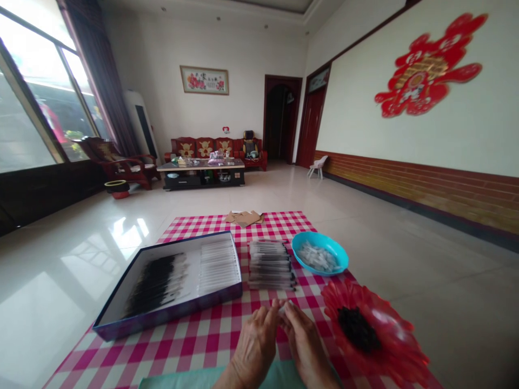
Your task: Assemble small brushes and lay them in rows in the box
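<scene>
Our left hand (255,346) and right hand (306,348) pinch a small pale piece (284,309) between their fingertips, above a pink checked cloth (194,351).
Just ahead we find an open box of dark-tipped brushes (170,319), a stack of slim black-ended tubes (270,265), a blue bowl (338,254) of pale bits, and a red flower-shaped dish (393,346); the framed picture's (204,80) writing is too small to read.

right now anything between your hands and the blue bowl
Nothing visible stands in the way. Only the checked cloth lies between your left hand, your right hand and the blue plastic bowl. The stack of thin tubes sits left of that path, the red flower-shaped dish right of it.
</scene>
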Demonstrator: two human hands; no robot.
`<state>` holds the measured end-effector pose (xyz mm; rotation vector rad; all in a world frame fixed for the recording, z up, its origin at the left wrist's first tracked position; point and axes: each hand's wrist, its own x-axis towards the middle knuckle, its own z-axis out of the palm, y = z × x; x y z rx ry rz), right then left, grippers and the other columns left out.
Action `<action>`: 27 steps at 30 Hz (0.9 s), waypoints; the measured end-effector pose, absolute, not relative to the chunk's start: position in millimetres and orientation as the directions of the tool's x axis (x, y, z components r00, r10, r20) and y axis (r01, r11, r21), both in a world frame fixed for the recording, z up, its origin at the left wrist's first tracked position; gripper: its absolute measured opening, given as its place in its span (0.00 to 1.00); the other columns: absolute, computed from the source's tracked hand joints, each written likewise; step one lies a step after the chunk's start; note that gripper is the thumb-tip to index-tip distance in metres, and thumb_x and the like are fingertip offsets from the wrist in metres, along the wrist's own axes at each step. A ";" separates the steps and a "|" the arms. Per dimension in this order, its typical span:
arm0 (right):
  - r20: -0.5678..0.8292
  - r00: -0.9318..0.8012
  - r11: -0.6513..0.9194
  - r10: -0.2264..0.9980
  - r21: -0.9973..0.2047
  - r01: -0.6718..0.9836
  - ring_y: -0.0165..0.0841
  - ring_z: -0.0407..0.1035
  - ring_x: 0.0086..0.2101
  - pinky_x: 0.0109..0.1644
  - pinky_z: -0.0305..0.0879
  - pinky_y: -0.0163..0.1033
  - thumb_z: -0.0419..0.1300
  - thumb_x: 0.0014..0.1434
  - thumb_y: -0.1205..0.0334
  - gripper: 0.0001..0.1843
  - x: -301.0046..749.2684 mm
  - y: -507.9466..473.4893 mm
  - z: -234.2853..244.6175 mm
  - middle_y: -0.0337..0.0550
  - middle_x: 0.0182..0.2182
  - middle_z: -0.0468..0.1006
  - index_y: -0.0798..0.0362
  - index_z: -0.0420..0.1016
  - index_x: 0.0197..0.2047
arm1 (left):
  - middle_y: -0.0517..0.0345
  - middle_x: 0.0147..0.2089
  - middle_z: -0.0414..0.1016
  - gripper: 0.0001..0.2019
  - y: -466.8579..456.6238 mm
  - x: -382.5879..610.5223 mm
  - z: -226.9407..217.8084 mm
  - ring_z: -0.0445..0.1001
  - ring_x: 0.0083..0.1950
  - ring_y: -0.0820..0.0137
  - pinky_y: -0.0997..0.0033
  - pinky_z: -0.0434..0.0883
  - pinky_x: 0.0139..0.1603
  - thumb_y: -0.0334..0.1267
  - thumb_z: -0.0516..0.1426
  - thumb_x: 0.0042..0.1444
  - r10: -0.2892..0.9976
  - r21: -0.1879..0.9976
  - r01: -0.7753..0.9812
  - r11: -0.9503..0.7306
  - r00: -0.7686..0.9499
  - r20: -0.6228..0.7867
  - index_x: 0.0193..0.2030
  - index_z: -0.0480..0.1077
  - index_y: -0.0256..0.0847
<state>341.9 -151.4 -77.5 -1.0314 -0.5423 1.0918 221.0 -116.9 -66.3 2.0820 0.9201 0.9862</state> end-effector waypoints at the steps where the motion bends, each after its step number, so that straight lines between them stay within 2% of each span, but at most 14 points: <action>1: -0.105 0.385 0.091 0.917 -0.884 -0.458 0.40 0.73 0.41 0.43 0.68 0.41 0.65 0.49 0.51 0.14 341.3 -153.2 -74.7 0.45 0.37 0.81 0.52 0.79 0.36 | 0.49 0.35 0.73 0.15 -117.2 219.2 -62.4 0.69 0.34 0.65 0.69 0.64 0.36 0.40 0.50 0.60 0.806 0.807 0.289 -0.514 0.484 0.340 0.51 0.71 0.47; 3: -0.071 0.331 0.099 0.941 -0.877 -0.470 0.39 0.73 0.39 0.43 0.68 0.41 0.64 0.51 0.52 0.13 339.1 -157.2 -67.3 0.44 0.36 0.81 0.52 0.79 0.36 | 0.54 0.26 0.70 0.13 -117.3 214.7 -53.1 0.66 0.26 0.70 0.72 0.62 0.29 0.44 0.51 0.60 0.821 0.895 0.221 -0.388 0.524 0.227 0.39 0.75 0.43; 5: -0.041 0.284 0.106 0.958 -0.869 -0.483 0.37 0.73 0.36 0.40 0.68 0.40 0.63 0.53 0.52 0.13 335.9 -161.6 -58.2 0.44 0.36 0.81 0.52 0.78 0.35 | 0.60 0.17 0.63 0.18 -117.2 209.1 -44.5 0.59 0.18 0.76 0.75 0.57 0.21 0.49 0.53 0.57 0.805 0.987 0.113 -0.116 0.592 0.027 0.24 0.71 0.39; 6: -0.032 0.261 0.106 0.965 -0.862 -0.497 0.37 0.73 0.34 0.38 0.68 0.40 0.62 0.53 0.52 0.13 334.2 -163.8 -53.4 0.45 0.35 0.81 0.52 0.78 0.35 | 0.62 0.15 0.60 0.19 -117.2 206.2 -41.4 0.56 0.15 0.78 0.76 0.54 0.17 0.51 0.54 0.54 0.768 0.997 0.053 0.060 0.635 -0.080 0.21 0.67 0.39; 9: -0.028 0.179 0.077 0.983 -0.829 -0.554 0.36 0.73 0.32 0.36 0.68 0.39 0.64 0.52 0.52 0.13 330.2 -169.6 -40.9 0.46 0.33 0.80 0.54 0.78 0.34 | 0.65 0.15 0.59 0.18 -117.4 198.8 -37.8 0.53 0.12 0.80 0.78 0.47 0.12 0.52 0.58 0.48 0.551 0.859 -0.042 0.510 0.783 -0.289 0.23 0.66 0.37; 11: -0.023 0.131 0.059 0.991 -0.806 -0.589 0.37 0.73 0.32 0.36 0.68 0.40 0.64 0.53 0.53 0.12 328.5 -171.1 -37.0 0.46 0.32 0.80 0.54 0.78 0.34 | 0.66 0.15 0.60 0.17 -117.9 197.0 -38.2 0.53 0.11 0.81 0.79 0.46 0.11 0.51 0.59 0.46 0.485 0.804 -0.058 0.592 0.822 -0.297 0.28 0.67 0.36; 13: -0.019 0.129 0.066 0.991 -0.782 -0.620 0.37 0.73 0.34 0.38 0.68 0.41 0.63 0.53 0.53 0.13 327.0 -169.6 -37.9 0.46 0.34 0.80 0.54 0.77 0.36 | 0.66 0.15 0.61 0.18 -118.3 198.2 -38.4 0.54 0.11 0.81 0.80 0.47 0.12 0.52 0.57 0.50 0.560 0.876 -0.080 0.477 0.795 -0.232 0.26 0.67 0.35; 15: -0.033 0.148 0.072 0.988 -0.756 -0.650 0.38 0.73 0.35 0.37 0.69 0.42 0.62 0.55 0.53 0.15 325.4 -165.7 -42.8 0.46 0.37 0.79 0.53 0.76 0.41 | 0.63 0.16 0.62 0.21 -118.1 201.1 -37.8 0.56 0.13 0.81 0.80 0.50 0.13 0.53 0.53 0.54 0.696 0.974 -0.045 0.221 0.707 -0.125 0.23 0.66 0.36; 17: -0.056 0.165 0.070 0.985 -0.740 -0.668 0.37 0.73 0.33 0.34 0.69 0.41 0.61 0.56 0.52 0.16 323.6 -161.1 -50.0 0.46 0.37 0.79 0.52 0.75 0.44 | 0.62 0.18 0.64 0.22 -118.0 204.2 -37.1 0.60 0.16 0.79 0.79 0.54 0.16 0.52 0.50 0.58 0.788 0.994 0.090 -0.056 0.616 -0.011 0.24 0.68 0.36; 19: -0.072 0.212 0.089 0.975 -0.743 -0.663 0.36 0.73 0.32 0.34 0.69 0.40 0.62 0.55 0.54 0.12 321.8 -157.8 -57.7 0.43 0.34 0.79 0.52 0.75 0.40 | 0.60 0.21 0.68 0.18 -118.4 206.5 -38.3 0.65 0.20 0.76 0.78 0.58 0.21 0.47 0.49 0.60 0.826 0.918 0.254 -0.306 0.550 0.124 0.30 0.71 0.38; 21: -0.087 0.298 0.124 0.950 -0.775 -0.619 0.36 0.73 0.33 0.37 0.69 0.40 0.64 0.53 0.56 0.09 320.7 -156.7 -64.3 0.41 0.31 0.79 0.52 0.75 0.35 | 0.56 0.27 0.72 0.14 -119.6 208.4 -42.5 0.69 0.26 0.73 0.76 0.58 0.25 0.42 0.47 0.62 0.823 0.774 0.408 -0.484 0.513 0.243 0.37 0.72 0.39; 24: -0.129 0.409 0.119 0.903 -0.841 -0.527 0.38 0.74 0.37 0.41 0.69 0.41 0.67 0.49 0.55 0.12 324.0 -156.9 -68.3 0.41 0.34 0.80 0.52 0.76 0.36 | 0.52 0.31 0.73 0.14 -122.5 210.8 -53.9 0.70 0.29 0.70 0.74 0.57 0.26 0.35 0.45 0.61 0.813 0.614 0.548 -0.567 0.494 0.309 0.43 0.70 0.41; 26: -0.150 0.441 0.109 0.885 -0.853 -0.510 0.39 0.74 0.39 0.43 0.69 0.42 0.68 0.47 0.53 0.15 332.7 -155.4 -63.5 0.42 0.35 0.81 0.52 0.77 0.36 | 0.53 0.29 0.72 0.13 -124.9 211.0 -62.8 0.69 0.28 0.70 0.74 0.56 0.25 0.36 0.45 0.61 0.834 0.639 0.554 -0.533 0.470 0.288 0.38 0.71 0.41; 27: -0.146 0.460 0.135 0.876 -0.841 -0.524 0.40 0.74 0.39 0.45 0.69 0.43 0.68 0.46 0.52 0.15 339.1 -153.7 -58.5 0.42 0.35 0.81 0.52 0.78 0.35 | 0.54 0.26 0.70 0.14 -126.0 210.3 -67.0 0.68 0.26 0.71 0.74 0.56 0.25 0.39 0.45 0.61 0.856 0.702 0.527 -0.480 0.455 0.245 0.34 0.70 0.40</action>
